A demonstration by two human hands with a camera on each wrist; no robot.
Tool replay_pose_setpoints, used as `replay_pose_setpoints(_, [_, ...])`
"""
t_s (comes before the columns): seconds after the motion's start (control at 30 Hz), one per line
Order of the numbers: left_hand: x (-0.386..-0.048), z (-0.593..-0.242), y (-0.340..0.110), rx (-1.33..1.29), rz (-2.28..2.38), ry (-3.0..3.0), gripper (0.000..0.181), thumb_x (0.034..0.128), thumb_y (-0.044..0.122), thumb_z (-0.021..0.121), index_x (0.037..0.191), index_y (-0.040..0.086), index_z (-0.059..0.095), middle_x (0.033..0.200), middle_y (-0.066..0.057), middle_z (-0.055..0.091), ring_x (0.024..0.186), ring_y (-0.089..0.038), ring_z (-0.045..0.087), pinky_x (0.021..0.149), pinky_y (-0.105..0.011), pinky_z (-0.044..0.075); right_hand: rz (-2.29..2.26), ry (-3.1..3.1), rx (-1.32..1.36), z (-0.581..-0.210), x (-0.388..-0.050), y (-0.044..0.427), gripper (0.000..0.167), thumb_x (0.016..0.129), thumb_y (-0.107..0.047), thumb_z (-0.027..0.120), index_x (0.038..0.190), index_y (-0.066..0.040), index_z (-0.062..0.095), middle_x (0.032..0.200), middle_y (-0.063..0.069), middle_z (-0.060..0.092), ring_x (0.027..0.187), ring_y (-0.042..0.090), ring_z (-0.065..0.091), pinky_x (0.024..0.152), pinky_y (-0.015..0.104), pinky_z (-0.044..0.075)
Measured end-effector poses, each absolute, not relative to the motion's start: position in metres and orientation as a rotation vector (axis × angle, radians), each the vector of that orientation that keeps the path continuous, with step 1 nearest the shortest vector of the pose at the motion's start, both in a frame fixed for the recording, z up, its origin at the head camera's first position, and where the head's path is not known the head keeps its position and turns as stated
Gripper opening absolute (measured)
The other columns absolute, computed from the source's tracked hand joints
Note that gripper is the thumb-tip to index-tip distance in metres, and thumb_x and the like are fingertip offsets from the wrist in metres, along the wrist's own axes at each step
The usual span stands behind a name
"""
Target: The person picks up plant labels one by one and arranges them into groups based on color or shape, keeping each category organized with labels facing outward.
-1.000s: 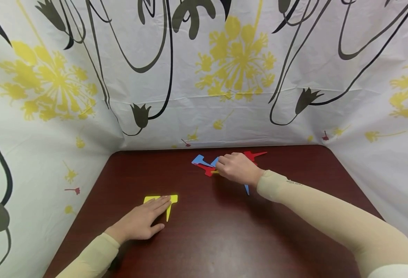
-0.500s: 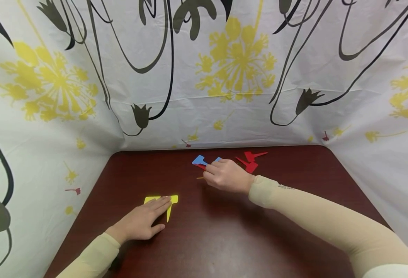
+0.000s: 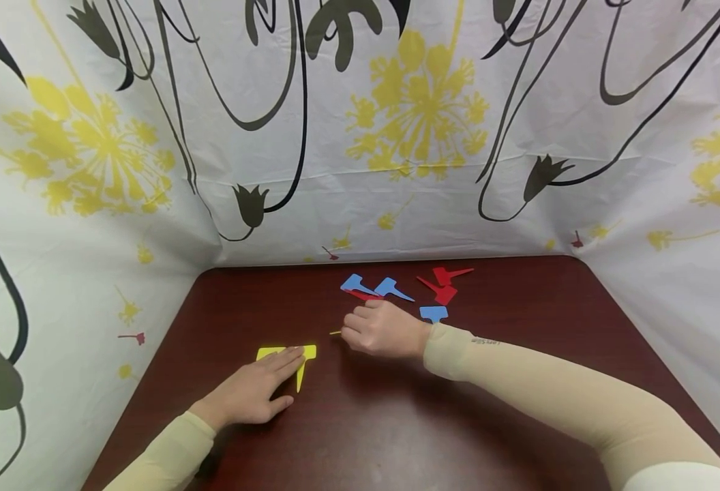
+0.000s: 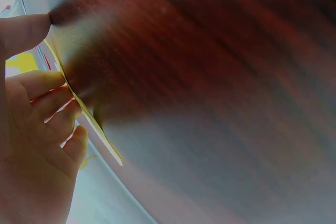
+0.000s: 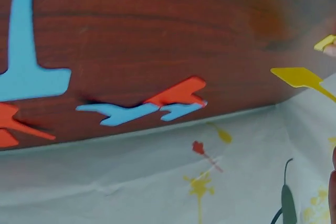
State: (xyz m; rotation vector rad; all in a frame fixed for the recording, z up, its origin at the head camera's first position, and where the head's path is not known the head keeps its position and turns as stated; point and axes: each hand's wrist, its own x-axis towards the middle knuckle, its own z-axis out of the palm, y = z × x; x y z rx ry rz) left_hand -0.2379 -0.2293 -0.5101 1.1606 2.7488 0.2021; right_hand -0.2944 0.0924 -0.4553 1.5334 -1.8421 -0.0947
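Observation:
My left hand (image 3: 252, 392) rests on yellow T-shaped plant labels (image 3: 309, 352) lying on the table, its fingers straight. From the left wrist, a yellow label edge (image 4: 100, 129) shows under the fingertips. To the right, my right hand (image 3: 384, 331) pinches another yellow plant label (image 3: 334, 333), whose tip pokes out on the left; the wrist view on that side shows its yellow end (image 5: 296, 77). Behind this hand lie blue plant labels (image 3: 391, 288) and a partly covered red one (image 3: 363, 294).
Two more red plant labels (image 3: 444, 294) lie at the back right of the dark table (image 3: 262, 300). Another blue label (image 3: 433, 313) sits just behind the right wrist. A patterned white cloth (image 3: 311, 232) hangs around the table's back and sides.
My right hand has moved left and nearer from the pile, bringing the yellow plant label towards the left hand. More blue and red labels are uncovered. The left hand stays put.

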Motion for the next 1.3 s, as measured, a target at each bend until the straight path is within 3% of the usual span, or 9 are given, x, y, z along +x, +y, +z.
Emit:
replay_pose_setpoints(0.27, [-0.237,-0.511,-0.229,1.184,0.215,2.762,0.071,0.0992,0.038,0.061,0.159,0.012,0.033,0.165,-0.005,0.026,0.148,-0.026,0.029,0.111,-0.048,0.038,-0.175,-1.804,1.600,-0.472,-0.288,0.076,0.015,0.097,-0.013,0.056,0.085,-0.011,0.065,0.080,0.000,0.062,0.068,0.013,0.056,0.064,0.028,0.052])
replay_pose_setpoints(0.77, [-0.239,-0.507,-0.226,1.168,0.198,2.755,0.071,0.0977,0.039,0.062,0.158,0.012,0.036,0.164,-0.005,0.028,0.148,-0.026,0.031,0.111,-0.047,0.039,-0.358,-1.849,1.728,-0.499,-0.266,0.067,0.014,0.096,-0.029,0.067,0.096,-0.016,0.070,0.089,-0.002,0.068,0.078,0.011,0.063,0.076,0.028,0.054])
replay_pose_setpoints(1.0, [-0.239,-0.506,-0.228,1.157,0.185,2.762,0.071,0.0976,0.039,0.063,0.157,0.012,0.037,0.164,-0.005,0.029,0.147,-0.026,0.031,0.110,-0.046,0.040,-0.374,-1.847,1.768,-0.504,-0.261,0.063,0.008,0.096,-0.023,0.068,0.093,-0.016,0.067,0.086,-0.003,0.065,0.075,0.012,0.061,0.079,0.029,0.055])
replay_pose_setpoints(1.3, [-0.238,-0.506,-0.227,1.168,0.192,2.767,0.070,0.0975,0.039,0.063,0.157,0.011,0.037,0.164,-0.005,0.029,0.147,-0.026,0.031,0.109,-0.046,0.041,-0.381,-1.849,1.801,-0.508,-0.258,0.058,0.010,0.098,-0.019,0.062,0.090,-0.017,0.067,0.082,-0.004,0.063,0.069,0.010,0.061,0.072,0.027,0.055])
